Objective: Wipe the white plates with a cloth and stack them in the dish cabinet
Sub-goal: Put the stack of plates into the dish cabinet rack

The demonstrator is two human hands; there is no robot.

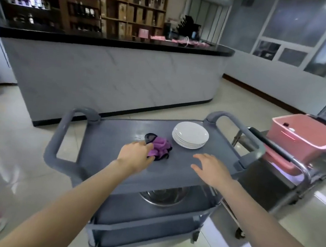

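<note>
**Supervisor:** Report station condition, largest item first.

**Operator:** The grey plastic three-shelf service cart [204,164] stands in front of me, near a white marble-pattern bar counter with a black top [111,71]. At the far right of the cart's top shelf sits the stack of round white ceramic plates [190,134]. Just left of the stack, not touching it, lies the crumpled purple cloth with black edging [159,148]. The dish cabinet is not in view.

**Supervisor:** Hand status?

**Operator:** My left hand [134,156] grips the near-left edge of the cloth, fingers curled round it. My right hand [212,171] hovers over the bare shelf near the plates, fingers spread and slack, holding nothing.

**Supervisor:** Failure modes from here?

**Operator:** Three, in my judgement.
1. The stack sits close to the far right corner, so a careless reach with the right hand could push it toward the edge.
2. Glazed plates slide on each other, so lifting the top one at an angle could drag the next.
3. The cart stands on castors on a glossy tiled floor, so leaning on it while wiping could roll it.

**Supervisor:** Markings?

**Operator:** None readable. The labels on the dark bottles [83,11] behind the counter are too blurred. The pink plastic tub [305,136] to the right shows no text I can read.
</note>
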